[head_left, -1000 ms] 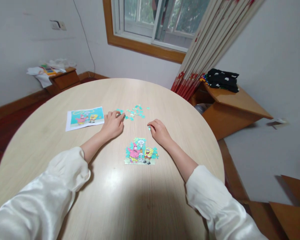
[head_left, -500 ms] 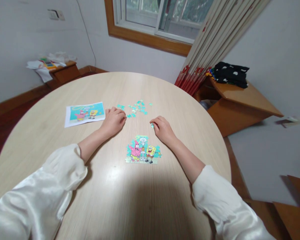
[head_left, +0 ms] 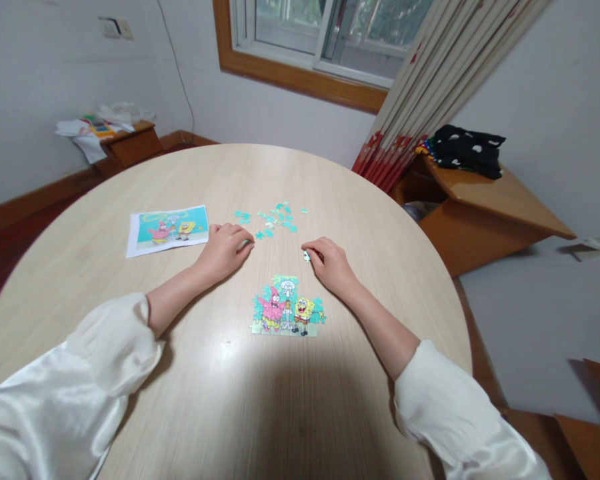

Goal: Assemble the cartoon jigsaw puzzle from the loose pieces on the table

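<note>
Between the thumb and fingers of my right hand [head_left: 329, 263] is a small puzzle piece [head_left: 307, 256], teal with some dark and white. My left hand [head_left: 226, 250] rests on the table beside the printed picture, its fingers curled together; what they may hold is hidden. In front of both hands lies a partly joined jigsaw puzzle [head_left: 287, 307] showing a pink starfish, a pale squid figure and a yellow sponge figure. Beyond the hands, several loose puzzle pieces [head_left: 280, 218], mostly teal, are scattered.
A printed reference picture [head_left: 173, 227] on white paper lies left of my left hand. Everything is on a round wooden table [head_left: 200, 400]. Past its edge stand a cabinet with black cloth [head_left: 467, 150] at right and a small stand with papers [head_left: 130, 143] at left.
The view has shifted slightly. Both hands stay nearly in place, the right still pinching the puzzle piece. The joined puzzle looks the same.
</note>
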### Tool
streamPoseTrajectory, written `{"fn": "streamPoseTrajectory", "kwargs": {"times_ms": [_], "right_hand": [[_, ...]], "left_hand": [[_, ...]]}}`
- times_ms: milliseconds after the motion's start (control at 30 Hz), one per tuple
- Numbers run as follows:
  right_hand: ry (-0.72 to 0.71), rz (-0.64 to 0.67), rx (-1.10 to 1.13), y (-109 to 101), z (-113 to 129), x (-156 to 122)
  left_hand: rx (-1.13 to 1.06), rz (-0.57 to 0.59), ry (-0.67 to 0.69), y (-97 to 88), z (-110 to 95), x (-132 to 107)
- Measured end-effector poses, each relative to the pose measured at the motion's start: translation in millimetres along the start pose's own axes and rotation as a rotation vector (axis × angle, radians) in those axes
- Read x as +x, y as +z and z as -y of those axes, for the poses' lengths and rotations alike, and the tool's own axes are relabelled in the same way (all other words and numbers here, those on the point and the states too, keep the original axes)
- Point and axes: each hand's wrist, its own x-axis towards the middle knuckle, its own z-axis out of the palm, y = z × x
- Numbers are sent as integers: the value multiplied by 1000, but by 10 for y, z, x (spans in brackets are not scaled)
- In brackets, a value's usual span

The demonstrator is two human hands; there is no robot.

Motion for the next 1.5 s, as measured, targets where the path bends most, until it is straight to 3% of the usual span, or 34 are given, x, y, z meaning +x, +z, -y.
{"fn": "streamPoseTrajectory", "kwargs": {"times_ms": [333, 1500], "right_hand": [[68, -15, 44, -14, 3, 19], [20, -42, 31, -3, -4, 9]], "left_hand": [[-49, 42, -46, -37, 15, -37], [-34, 20, -50, 12, 14, -20]]}}
